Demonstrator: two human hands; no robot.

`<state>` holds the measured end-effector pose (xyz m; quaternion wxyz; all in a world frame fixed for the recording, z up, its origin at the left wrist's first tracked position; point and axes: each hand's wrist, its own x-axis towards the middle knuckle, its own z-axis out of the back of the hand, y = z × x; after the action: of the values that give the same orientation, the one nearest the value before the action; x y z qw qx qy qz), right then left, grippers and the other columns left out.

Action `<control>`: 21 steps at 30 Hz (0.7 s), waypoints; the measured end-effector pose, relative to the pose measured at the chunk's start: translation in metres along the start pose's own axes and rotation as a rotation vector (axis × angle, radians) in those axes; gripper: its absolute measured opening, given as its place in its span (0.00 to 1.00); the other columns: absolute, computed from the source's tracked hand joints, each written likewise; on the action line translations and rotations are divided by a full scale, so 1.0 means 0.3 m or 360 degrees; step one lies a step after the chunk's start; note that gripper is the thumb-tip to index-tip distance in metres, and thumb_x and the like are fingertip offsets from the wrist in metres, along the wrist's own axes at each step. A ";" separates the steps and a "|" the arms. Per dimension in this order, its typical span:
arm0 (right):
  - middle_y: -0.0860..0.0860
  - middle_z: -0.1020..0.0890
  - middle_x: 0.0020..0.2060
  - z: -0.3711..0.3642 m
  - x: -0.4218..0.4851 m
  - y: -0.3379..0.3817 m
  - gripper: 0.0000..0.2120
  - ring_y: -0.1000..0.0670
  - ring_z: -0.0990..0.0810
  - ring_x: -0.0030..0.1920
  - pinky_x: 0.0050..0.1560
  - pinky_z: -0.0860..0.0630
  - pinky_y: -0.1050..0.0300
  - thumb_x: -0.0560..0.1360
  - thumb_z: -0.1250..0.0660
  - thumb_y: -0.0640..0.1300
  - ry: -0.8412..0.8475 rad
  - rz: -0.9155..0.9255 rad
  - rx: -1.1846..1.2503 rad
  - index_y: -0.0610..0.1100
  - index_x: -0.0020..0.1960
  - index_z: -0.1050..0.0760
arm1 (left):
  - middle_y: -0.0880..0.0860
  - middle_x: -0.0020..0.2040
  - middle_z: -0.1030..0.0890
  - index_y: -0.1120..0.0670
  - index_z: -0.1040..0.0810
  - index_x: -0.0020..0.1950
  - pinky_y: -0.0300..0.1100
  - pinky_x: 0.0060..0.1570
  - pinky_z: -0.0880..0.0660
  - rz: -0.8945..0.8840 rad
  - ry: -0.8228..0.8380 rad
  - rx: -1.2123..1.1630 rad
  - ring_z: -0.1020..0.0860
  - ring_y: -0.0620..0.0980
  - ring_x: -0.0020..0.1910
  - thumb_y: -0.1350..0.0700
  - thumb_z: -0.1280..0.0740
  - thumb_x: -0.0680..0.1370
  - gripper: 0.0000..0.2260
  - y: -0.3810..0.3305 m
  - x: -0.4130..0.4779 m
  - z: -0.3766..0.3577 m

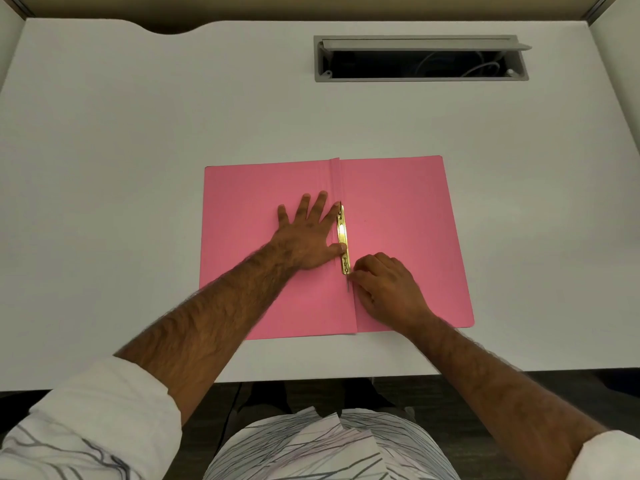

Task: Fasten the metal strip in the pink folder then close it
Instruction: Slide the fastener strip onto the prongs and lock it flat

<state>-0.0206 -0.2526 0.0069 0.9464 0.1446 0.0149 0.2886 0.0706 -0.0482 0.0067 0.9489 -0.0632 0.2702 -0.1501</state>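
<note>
Folder (398,237) lies open near the desk's (138,133) front edge, strip (343,237) along its spine. Keep your left hand (304,237) spread flat, thumb on the strip; right hand (384,285) fingertips pinch its near end (prong partly hidden). Press flat before closing.

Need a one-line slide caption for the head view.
Left hand flattens the open pink paper folder on the white desk; right hand works the gold metal fastener strip.

folder (398,237): plain pink | metal strip (344,239): shiny gold | table (138,150): plain white | cable slot (420,58) at 1 o'clock: grey frame, dark inside | shirt (329,445): white with thin grey lines
</note>
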 end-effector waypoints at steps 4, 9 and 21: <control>0.46 0.17 0.45 0.022 0.050 -0.001 0.09 0.44 0.22 0.44 0.42 0.24 0.47 0.75 0.36 0.41 0.0088 -0.0038 0.0112 0.41 0.48 0.18 | 0.54 0.83 0.64 0.48 0.63 0.82 0.71 0.74 0.58 0.0014 -0.0141 0.0030 0.62 0.61 0.82 0.30 0.48 0.79 0.41 -0.022 -0.009 -0.037; 0.48 0.18 0.41 0.031 0.193 -0.025 0.06 0.48 0.21 0.40 0.43 0.23 0.53 0.76 0.36 0.35 -0.0179 -0.0619 0.0655 0.40 0.49 0.21 | 0.55 0.84 0.61 0.52 0.60 0.83 0.72 0.74 0.55 0.0073 -0.0178 -0.0077 0.60 0.62 0.82 0.31 0.42 0.77 0.45 -0.046 0.005 -0.041; 0.49 0.15 0.38 0.059 0.427 -0.105 0.03 0.51 0.18 0.41 0.52 0.19 0.51 0.74 0.28 0.38 0.0027 -0.0754 0.0997 0.40 0.46 0.15 | 0.57 0.84 0.52 0.57 0.48 0.82 0.71 0.74 0.51 0.0131 -0.0312 -0.0104 0.52 0.61 0.82 0.35 0.33 0.76 0.44 -0.063 -0.005 -0.037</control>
<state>0.1052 -0.2118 0.0219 0.8966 0.4167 0.1429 0.0449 0.0586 -0.0661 0.0018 0.9736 -0.0973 0.1833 -0.0952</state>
